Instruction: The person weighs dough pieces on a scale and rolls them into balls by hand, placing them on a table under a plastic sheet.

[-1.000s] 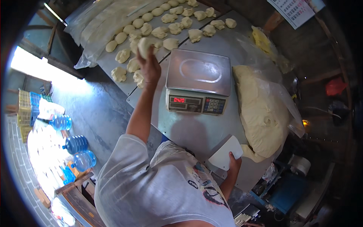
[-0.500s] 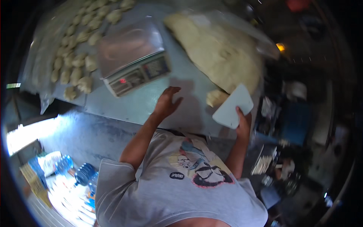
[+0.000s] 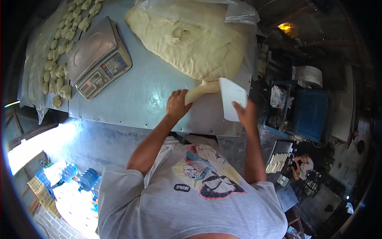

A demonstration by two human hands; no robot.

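A large mound of pale dough [image 3: 195,44] lies on the metal table, partly under clear plastic. From its near edge a thick strip of dough [image 3: 202,91] stretches toward the left. My left hand [image 3: 177,104] grips the free end of this strip. In my right hand [image 3: 243,111] is a flat white dough scraper [image 3: 231,97], held upright against the strip's right end; its lower edge hides where strip and blade meet. To the left stands a digital scale [image 3: 97,59] with a bare metal pan and a lit red display.
Small dough pieces [image 3: 59,71] lie in rows on plastic left of the scale. The metal table [image 3: 147,107] ends just before my body. At the lower right another person [image 3: 303,165] sits near a tray of pale rolls [image 3: 277,162]. Blue water bottles [image 3: 86,180] stand lower left.
My left hand, empty before, has moved right and taken hold of the dough strip, which is now drawn out longer. The scraper has swung more upright and left. The whole view has shifted.
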